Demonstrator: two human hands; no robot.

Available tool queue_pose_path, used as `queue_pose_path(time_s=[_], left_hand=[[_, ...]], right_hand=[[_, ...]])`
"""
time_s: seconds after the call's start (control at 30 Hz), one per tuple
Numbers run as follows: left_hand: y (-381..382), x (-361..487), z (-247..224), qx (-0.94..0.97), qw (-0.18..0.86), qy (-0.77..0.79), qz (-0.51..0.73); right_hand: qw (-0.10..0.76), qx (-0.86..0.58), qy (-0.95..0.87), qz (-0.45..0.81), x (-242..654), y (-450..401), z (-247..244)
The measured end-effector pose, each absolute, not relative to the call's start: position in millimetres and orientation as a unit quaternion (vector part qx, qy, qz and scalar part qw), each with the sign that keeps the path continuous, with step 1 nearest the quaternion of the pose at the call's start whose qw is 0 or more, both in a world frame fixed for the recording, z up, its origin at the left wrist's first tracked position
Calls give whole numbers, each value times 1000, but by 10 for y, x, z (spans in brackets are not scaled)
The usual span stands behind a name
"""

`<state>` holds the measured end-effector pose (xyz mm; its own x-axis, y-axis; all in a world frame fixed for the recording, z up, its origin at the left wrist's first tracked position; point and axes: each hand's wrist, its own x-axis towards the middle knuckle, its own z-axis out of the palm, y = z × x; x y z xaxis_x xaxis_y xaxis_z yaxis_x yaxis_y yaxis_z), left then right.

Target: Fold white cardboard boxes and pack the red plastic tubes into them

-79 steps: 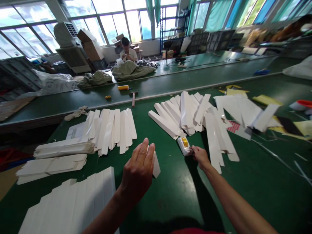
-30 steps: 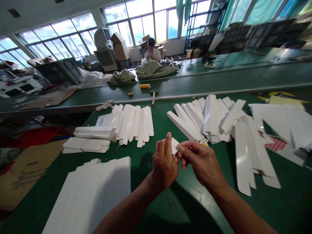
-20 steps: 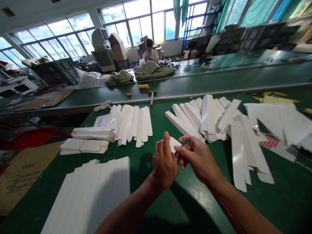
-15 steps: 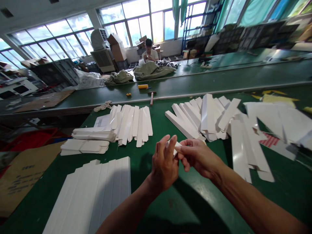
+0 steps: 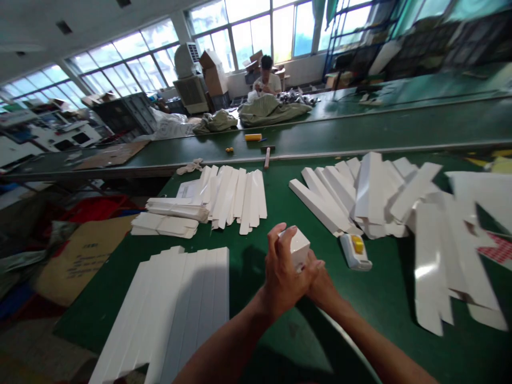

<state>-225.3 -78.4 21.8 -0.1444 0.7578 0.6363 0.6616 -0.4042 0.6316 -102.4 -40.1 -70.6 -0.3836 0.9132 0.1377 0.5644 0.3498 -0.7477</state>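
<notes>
The left hand (image 5: 282,277) has its fingers curled over a white box (image 5: 299,248), thumb across the near side, so it has a firm-looking hold. The right hand (image 5: 320,280), which was pinching at the box's end half a second ago, now sits lower, at about 4 o'clock of the box; the left thumb partly hides it, and I cannot tell how tightly it closes. The box now shows its end and a side, tipped toward the camera, held above the desk (image 5: 276,194). The end looks shut, which suggests the fine fingertip work there has eased.

At 3 o'clock of the hands, the tape dispenser (image 5: 356,253), hidden just before, stands uncovered and untouched. Beyond lie piled white boxes (image 5: 370,192) at 2 o'clock, flat cartons (image 5: 236,197) at 11, and a neat row of boxes (image 5: 172,304) at 8.
</notes>
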Motion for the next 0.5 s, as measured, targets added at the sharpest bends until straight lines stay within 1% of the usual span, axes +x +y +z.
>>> queue_pose_path(time_s=[0.03, 0.1, 0.2, 0.23, 0.3, 0.33, 0.4, 0.5], left_hand=[[-762, -2215, 174, 620, 27, 571, 537], [-691, -2214, 117, 580, 29, 616, 532], [-595, -2447, 39, 532, 86, 681, 495], [-596, -2574, -14, 522, 105, 704, 471], [-688, -2846, -192, 505, 132, 749, 408], [-789, -2969, -317, 497, 130, 773, 372], [-1104, -3148, -623, 475, 113, 803, 343], [-1760, -3222, -1137, 487, 25, 842, 233]], right_hand=[[271, -477, -776, 313, -1063, -432, -781], [230, -477, -784, 324, -1154, -495, -842], [96, -495, -792, 344, -1369, -577, -842], [48, -502, -786, 358, -1467, -600, -861], [-21, -505, -768, 392, -1693, -642, -962], [-47, -502, -760, 410, -1811, -663, -1042], [-93, -486, -746, 446, -2024, -705, -1225], [-152, -454, -715, 509, -2239, -776, -1453]])
